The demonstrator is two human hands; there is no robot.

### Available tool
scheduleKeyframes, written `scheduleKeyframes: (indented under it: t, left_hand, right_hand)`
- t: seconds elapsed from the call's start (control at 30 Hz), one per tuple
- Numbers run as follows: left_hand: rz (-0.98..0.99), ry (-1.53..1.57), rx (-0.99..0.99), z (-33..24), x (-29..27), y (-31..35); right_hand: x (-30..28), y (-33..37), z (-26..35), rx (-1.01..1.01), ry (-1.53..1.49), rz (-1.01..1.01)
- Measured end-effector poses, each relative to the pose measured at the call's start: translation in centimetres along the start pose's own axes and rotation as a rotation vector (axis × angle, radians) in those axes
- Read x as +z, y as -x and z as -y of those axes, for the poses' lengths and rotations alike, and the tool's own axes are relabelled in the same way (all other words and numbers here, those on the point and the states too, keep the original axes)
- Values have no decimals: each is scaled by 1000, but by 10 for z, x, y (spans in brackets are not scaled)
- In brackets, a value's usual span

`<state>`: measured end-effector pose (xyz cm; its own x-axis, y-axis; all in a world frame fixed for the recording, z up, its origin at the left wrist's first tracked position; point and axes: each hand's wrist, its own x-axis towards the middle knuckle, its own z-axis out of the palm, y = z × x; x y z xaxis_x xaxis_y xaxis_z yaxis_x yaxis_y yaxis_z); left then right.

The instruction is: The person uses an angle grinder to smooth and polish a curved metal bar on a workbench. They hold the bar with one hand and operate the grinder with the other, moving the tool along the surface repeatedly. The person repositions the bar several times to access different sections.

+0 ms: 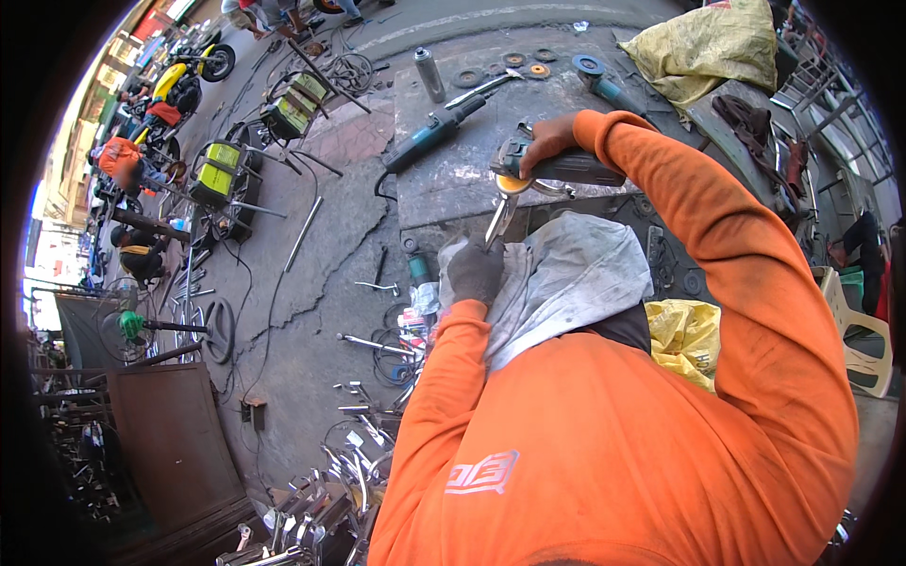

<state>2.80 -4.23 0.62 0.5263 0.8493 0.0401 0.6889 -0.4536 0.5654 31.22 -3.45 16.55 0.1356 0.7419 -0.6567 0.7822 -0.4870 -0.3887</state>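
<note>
The metal piece [500, 221] was held at its near end by the left hand [475, 272], fingers closed, its long axis directed far and slightly right toward the yellow disc [512, 184] of the grinder [580, 169], clasped by the right hand [551, 141]

The grey floor [283, 349] is crossed by a jagged crack [338, 274] and, beside the scuffed worktop [425, 193], marked by a reddish patch [363, 132]. A cream chair [834, 294] is seen at the right edge; a brown panel [170, 434] is stood at lower left. Everything is lit by daylight, brightest at far left.
</note>
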Motion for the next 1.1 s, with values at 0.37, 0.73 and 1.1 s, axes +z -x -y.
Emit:
scheduleKeyframes:
  t: [0.37,0.73,1.1]
  left_hand:
    - [-13,-11,42,10,11,-3]
    - [-62,-33,49,8,12,1]
    - [27,94,-19,16,10,-1]
  right_hand:
    - [0,6,14,-30,165,-82]
    - [-3,2,14,38,173,-83]
    - [18,2,-31,-32,-37,-105]
